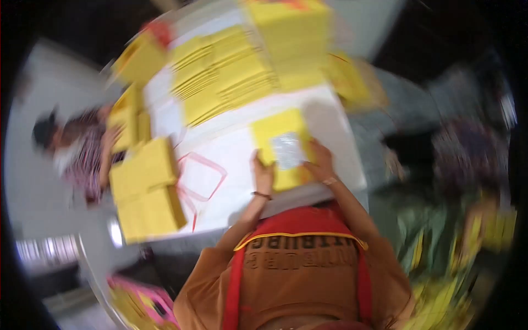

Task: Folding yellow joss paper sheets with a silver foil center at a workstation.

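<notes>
A flat yellow rectangular packet point(291, 179) with a silvery-grey rectangular patch point(287, 150) on its upper face lies in front of me at the near side of the white table. My left hand point(264, 175) grips its left edge, thumb toward the packet. On the opposite edge, my right hand point(320, 162) holds it too, with the thumb over the top by the grey patch. The picture is smeared by motion, so whether the packet touches the table cannot be made out.
Overlapping yellow packets point(220, 71) cover the far part of the white table point(242, 143), beside a tall yellow stack point(294, 44). A pink strap loop point(223, 176) lies left of my hands, near another yellow stack point(146, 192). A person point(88, 143) works at the left edge.
</notes>
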Available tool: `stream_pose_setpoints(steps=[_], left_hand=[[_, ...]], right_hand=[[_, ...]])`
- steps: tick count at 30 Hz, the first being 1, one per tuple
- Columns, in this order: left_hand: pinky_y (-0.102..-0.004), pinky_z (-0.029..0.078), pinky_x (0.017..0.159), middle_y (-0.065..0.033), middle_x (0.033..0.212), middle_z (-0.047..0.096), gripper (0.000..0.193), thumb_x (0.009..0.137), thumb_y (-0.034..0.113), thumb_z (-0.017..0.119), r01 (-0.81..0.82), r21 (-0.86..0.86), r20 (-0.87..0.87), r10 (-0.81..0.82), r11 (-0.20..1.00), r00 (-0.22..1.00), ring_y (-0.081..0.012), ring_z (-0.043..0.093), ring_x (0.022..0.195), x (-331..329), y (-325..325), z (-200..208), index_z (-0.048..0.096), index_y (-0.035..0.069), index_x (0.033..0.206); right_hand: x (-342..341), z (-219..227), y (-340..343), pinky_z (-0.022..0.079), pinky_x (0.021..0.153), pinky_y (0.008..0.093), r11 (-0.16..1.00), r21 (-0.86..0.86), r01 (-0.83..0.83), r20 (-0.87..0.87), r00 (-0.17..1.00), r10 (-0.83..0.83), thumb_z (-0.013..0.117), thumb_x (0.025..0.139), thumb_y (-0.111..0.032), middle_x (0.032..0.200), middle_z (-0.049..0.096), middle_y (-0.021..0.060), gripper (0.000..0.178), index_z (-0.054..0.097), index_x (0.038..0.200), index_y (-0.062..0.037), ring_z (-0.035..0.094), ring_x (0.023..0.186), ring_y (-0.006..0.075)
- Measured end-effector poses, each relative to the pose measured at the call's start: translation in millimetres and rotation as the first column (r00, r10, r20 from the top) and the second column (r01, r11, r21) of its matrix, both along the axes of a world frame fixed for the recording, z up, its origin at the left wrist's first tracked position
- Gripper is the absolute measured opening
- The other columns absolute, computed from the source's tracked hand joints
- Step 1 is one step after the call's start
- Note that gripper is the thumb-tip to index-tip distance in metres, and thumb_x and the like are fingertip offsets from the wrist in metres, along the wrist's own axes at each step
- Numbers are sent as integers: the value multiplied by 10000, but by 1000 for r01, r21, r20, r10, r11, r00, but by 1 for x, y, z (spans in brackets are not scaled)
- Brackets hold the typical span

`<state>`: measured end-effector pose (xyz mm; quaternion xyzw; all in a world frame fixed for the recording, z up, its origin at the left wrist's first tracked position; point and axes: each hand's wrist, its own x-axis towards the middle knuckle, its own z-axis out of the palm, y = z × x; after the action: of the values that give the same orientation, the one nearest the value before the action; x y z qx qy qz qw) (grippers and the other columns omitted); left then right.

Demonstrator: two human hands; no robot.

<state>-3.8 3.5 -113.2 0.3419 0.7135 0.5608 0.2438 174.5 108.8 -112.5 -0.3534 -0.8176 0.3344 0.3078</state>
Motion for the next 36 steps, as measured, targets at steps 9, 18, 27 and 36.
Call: stream_pose_setpoints(steps=[9,18,27,36], left_hand=[[-381,388,912,-224,1136,513,605,713,133,633,-83,-151,128,103,985,986,-366,486,1042,16,-22,11,394,26,1258],[-413,379,896,-213,1119,517,622,721,201,628,-77,-293,112,115,953,987,-359,468,1052,14,-13,35,388,49,1273],[-391,397,910,-211,1159,508,667,704,219,645,-118,-328,79,152,937,985,-362,488,1062,31,-18,20,370,63,1292],[-320,413,876,-128,1093,485,659,722,98,691,-216,-212,136,248,953,959,-207,484,1002,3,-12,-23,326,3,1262]], right_hand=[[2,4,-6,201,1013,413,998,24,-57,198,979,51,651,730,-284,1377,338,163,634,421,1286,-85,332,1254,286],[-3,13,15,317,981,409,979,-202,10,78,997,6,660,726,-182,1350,341,207,565,467,1236,-34,385,1205,342],[-3,18,21,454,844,342,816,-576,39,-20,998,-62,630,746,-72,1143,490,178,440,515,1158,32,512,1040,261],[-14,-34,39,389,922,367,824,-560,-87,-62,996,63,666,721,-157,1126,518,187,411,572,1088,3,502,1047,303]])
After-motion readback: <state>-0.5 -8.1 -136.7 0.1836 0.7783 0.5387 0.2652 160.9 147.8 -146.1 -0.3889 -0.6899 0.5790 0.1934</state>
